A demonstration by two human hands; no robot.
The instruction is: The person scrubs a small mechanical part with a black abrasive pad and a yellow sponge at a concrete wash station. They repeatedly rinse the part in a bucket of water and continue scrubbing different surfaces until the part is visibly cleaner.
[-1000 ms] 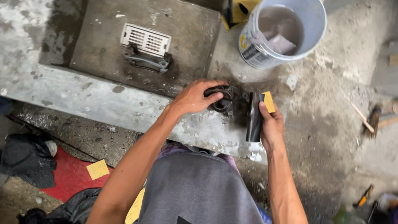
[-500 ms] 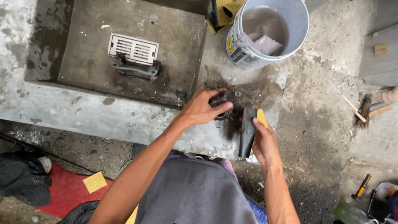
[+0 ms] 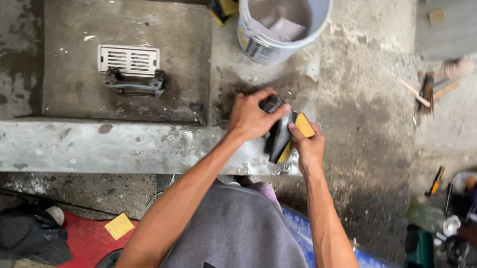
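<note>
While both hands clamp it, dark metal part (image 3: 277,136) looks rigid, wet, likely slippery | left hand (image 3: 251,117) grips top | right hand (image 3: 307,150) presses yellow sanding pad (image 3: 302,125) | hold by edges.

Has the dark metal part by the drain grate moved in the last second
No. The dark metal part lies right below the white drain grate in the concrete basin, just as before; only the camera shifted.

dark part (image 3: 278,134) mostly hidden under both hands; bucket (image 3: 283,18) top cut off by edge.
</note>
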